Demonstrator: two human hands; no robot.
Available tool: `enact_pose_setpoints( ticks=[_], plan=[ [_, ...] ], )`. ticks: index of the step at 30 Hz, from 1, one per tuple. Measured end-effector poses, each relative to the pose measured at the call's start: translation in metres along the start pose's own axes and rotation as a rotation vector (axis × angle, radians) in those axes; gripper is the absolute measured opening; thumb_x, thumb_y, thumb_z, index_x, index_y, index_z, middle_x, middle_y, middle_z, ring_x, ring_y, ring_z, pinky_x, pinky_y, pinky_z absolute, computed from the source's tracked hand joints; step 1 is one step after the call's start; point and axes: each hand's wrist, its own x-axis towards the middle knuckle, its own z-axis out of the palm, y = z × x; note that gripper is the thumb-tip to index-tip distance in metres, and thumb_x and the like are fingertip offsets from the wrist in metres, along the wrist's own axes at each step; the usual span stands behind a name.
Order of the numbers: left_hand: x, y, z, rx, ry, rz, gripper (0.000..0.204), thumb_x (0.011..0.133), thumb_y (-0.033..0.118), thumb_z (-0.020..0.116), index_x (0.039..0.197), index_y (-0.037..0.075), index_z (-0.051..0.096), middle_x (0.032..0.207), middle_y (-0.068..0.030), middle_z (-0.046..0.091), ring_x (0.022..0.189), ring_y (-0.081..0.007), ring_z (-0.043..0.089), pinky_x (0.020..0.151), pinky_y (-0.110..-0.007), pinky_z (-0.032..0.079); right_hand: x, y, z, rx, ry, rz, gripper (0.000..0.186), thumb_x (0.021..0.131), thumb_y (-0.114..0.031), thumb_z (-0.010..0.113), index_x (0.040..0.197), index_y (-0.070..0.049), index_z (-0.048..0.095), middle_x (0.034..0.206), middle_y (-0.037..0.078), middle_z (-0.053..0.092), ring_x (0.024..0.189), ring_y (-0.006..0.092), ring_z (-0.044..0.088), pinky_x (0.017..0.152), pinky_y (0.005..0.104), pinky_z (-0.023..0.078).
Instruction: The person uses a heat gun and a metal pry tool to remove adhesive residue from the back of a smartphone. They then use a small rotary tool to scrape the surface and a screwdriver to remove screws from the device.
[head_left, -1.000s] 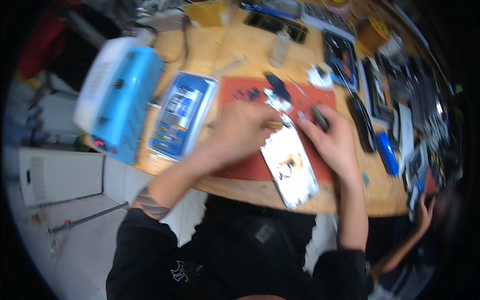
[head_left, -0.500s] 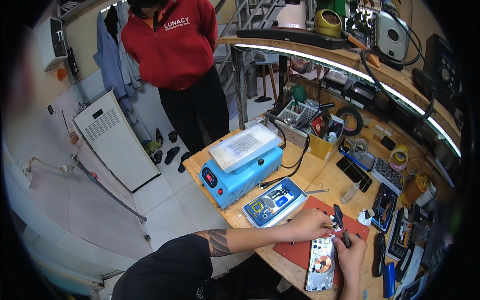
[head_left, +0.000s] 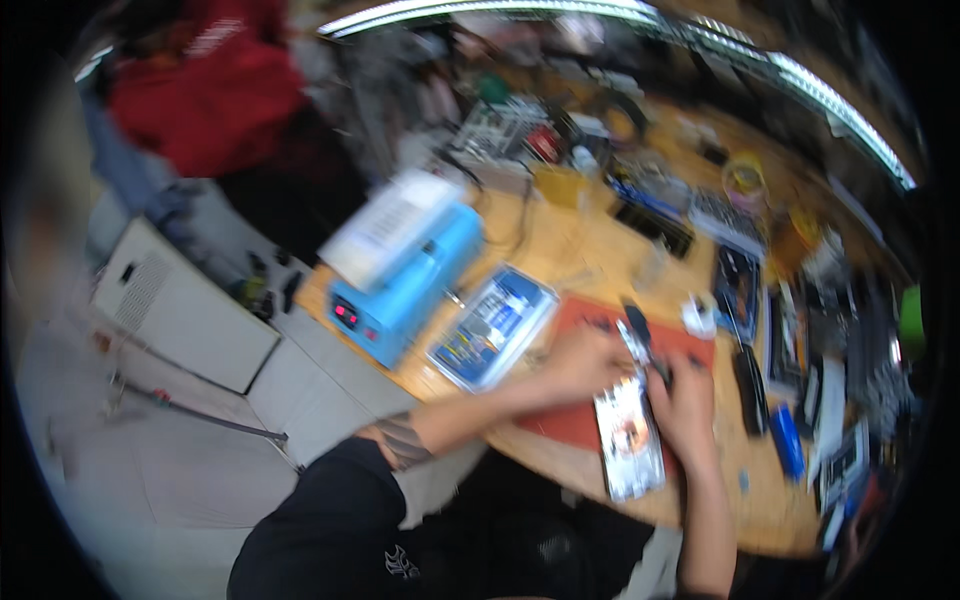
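Motion blurs the head view. An opened phone [head_left: 618, 478] with a round copper coil lies on a red mat [head_left: 565, 425] in front of me. My right hand [head_left: 688, 405] is beside the phone's upper right edge, fingers closed around a slim dark tool [head_left: 634, 322] that points away from me. From the left, my left hand [head_left: 585, 362] reaches over the mat to the phone's top end. Its fingers are bunched near the tool and some small pale pieces; whatever they pinch is too blurred to name.
Left of the mat are a parts tray [head_left: 492, 330] and a blue machine [head_left: 405, 290] with a pale box on top. A black tool [head_left: 748, 388], a blue object [head_left: 787, 442] and phone parts lie right. A person in a red jacket [head_left: 210, 100] stands beyond the bench.
The whole view has swung and blurred, so bench, machine and person appear shifted left and up. Both hands remain at the phone's top end, the right still holding the dark tool.
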Motion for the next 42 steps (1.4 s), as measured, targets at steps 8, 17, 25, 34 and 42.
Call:
enact_pose_setpoints(
  ticks=[8, 17, 25, 34, 42],
  plan=[
    [-0.005, 0.008, -0.009, 0.082, -0.013, 0.042, 0.014, 0.088, 0.012, 0.081, 0.100, 0.005, 0.083, 0.086, -0.0145, 0.079, 0.073, -0.0276, 0.077, 0.069, -0.035, 0.059, 0.002, 0.008, -0.018, 0.090, 0.013, 0.198, 0.024, 0.098, -0.022, 0.076, 0.097, 0.002, 0.076, 0.069, 0.020, 0.067, 0.059, 0.0286, 0.064, 0.059, 0.0407, 0.047],
    [-0.012, 0.014, -0.010, 0.297, -0.003, 0.195, 0.016, 0.087, 0.014, 0.083, 0.101, 0.007, 0.078, 0.088, -0.0104, 0.078, 0.077, -0.0294, 0.076, 0.067, -0.040, 0.059, 0.010, -0.001, -0.007, 0.334, -0.175, 0.230, 0.021, 0.091, -0.018, 0.079, 0.102, -0.001, 0.079, 0.078, 0.022, 0.071, 0.076, 0.0391, 0.071, 0.071, 0.0436, 0.054],
    [-0.009, 0.010, -0.019, 0.078, 0.019, 0.025, 0.015, 0.086, 0.011, 0.077, 0.100, 0.006, 0.079, 0.088, -0.0134, 0.078, 0.078, -0.0323, 0.077, 0.072, -0.041, 0.060, 0.020, 0.002, -0.009, 0.184, -0.240, 0.064, 0.019, 0.092, -0.015, 0.075, 0.103, 0.000, 0.078, 0.077, 0.024, 0.070, 0.077, 0.0441, 0.070, 0.072, 0.0488, 0.054],
    [-0.005, 0.013, -0.018, -0.018, -0.106, 0.037, 0.018, 0.088, 0.005, 0.079, 0.105, -0.001, 0.080, 0.090, -0.0135, 0.079, 0.072, -0.0197, 0.073, 0.069, -0.031, 0.056, 0.012, 0.003, -0.011, 0.069, -0.118, 0.125, 0.024, 0.098, -0.022, 0.072, 0.091, 0.001, 0.072, 0.076, 0.025, 0.069, 0.078, 0.0466, 0.070, 0.073, 0.0531, 0.055],
    [0.005, 0.018, -0.010, 0.019, -0.087, 0.006, 0.019, 0.088, 0.015, 0.085, 0.101, 0.002, 0.082, 0.078, -0.0126, 0.076, 0.064, -0.0195, 0.068, 0.064, -0.032, 0.052, 0.007, 0.009, -0.022, 0.044, 0.001, 0.188, 0.033, 0.100, -0.031, 0.075, 0.090, 0.000, 0.072, 0.072, 0.021, 0.068, 0.067, 0.0405, 0.068, 0.064, 0.0471, 0.052]
  ],
)
